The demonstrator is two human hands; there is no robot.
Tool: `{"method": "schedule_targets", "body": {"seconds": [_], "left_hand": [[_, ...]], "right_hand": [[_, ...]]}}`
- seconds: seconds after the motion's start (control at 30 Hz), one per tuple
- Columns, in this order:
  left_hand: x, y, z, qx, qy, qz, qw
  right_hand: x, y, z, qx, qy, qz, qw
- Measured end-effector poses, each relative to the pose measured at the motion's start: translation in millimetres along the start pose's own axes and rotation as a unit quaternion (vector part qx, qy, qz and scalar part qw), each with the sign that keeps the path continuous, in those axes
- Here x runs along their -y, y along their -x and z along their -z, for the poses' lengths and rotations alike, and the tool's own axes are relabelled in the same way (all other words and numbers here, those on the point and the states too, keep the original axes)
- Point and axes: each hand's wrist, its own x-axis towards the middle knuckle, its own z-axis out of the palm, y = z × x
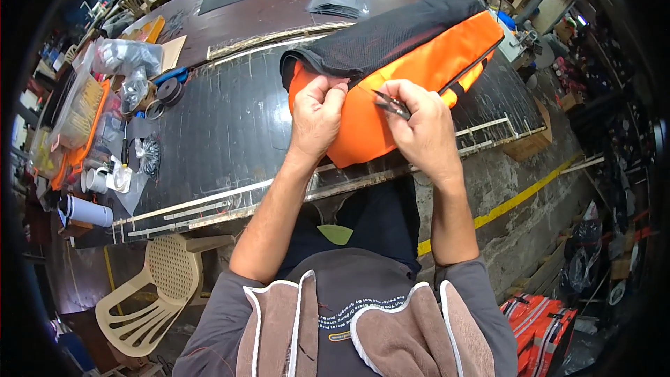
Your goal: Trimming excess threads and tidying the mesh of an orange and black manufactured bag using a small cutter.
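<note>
Both hands met at the near edge of an orange bag [419, 77] that lay on the dark table [230, 126]. The left hand [317, 115] had its grip closed, pinching the bag's rim where black mesh [391, 31] joined the orange cloth. The right hand [419, 126] was clamped on small dark snips [392, 105], their tips pointing at that pinched spot. The bag looked light and soft, a limp fabric that would fold and slide under a pull, so the stitched rim or the zip [474, 66] side seemed the firmest places to take hold; the mesh looked likely to snag. What the snips touched was too small to tell, and the left fingers hid the seam beneath them. The bag's underside and far end were out of sight. Clutter at the table's left edge [118, 119] blurred toward the rim.
</note>
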Motion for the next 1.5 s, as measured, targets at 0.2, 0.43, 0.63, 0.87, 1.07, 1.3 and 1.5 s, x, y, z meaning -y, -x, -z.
{"method": "schedule_targets", "body": {"seconds": [0.2,0.43,0.63,0.87,1.07,1.3,1.5], "left_hand": [[-3.2,6.8,-1.1,-0.023,-0.123,-0.137,0.983],[-25.8,0.0,-2.9,-0.022,-0.264,-0.214,0.94],[-37.7,-7.2,19.0,0.031,-0.267,-0.093,0.959],[-25.8,45.0,-1.1,0.023,-0.078,-0.063,0.995],[-20.4,29.2,-21.0,-0.029,-0.301,-0.291,0.908],[-10.8,-0.6,-10.8,-0.094,-0.398,-0.402,0.819],[-1.8,11.7,-10.5,-0.127,-0.453,-0.394,0.79]], "right_hand": [[-12.3,-4.2,-7.6,0.055,-0.113,-0.06,0.99],[-14.8,6.0,-12.9,0.026,-0.16,-0.081,0.983],[-14.8,7.5,-18.3,0.021,-0.162,-0.068,0.984],[-16.5,10.1,-16.6,-0.009,-0.083,0.002,0.996],[-15.0,2.6,-9.2,-0.011,-0.026,0.032,0.999],[-15.1,-31.1,-10.0,0.082,-0.077,0.042,0.993],[-25.1,-77.2,-9.0,0.122,-0.071,0.094,0.986]]}}
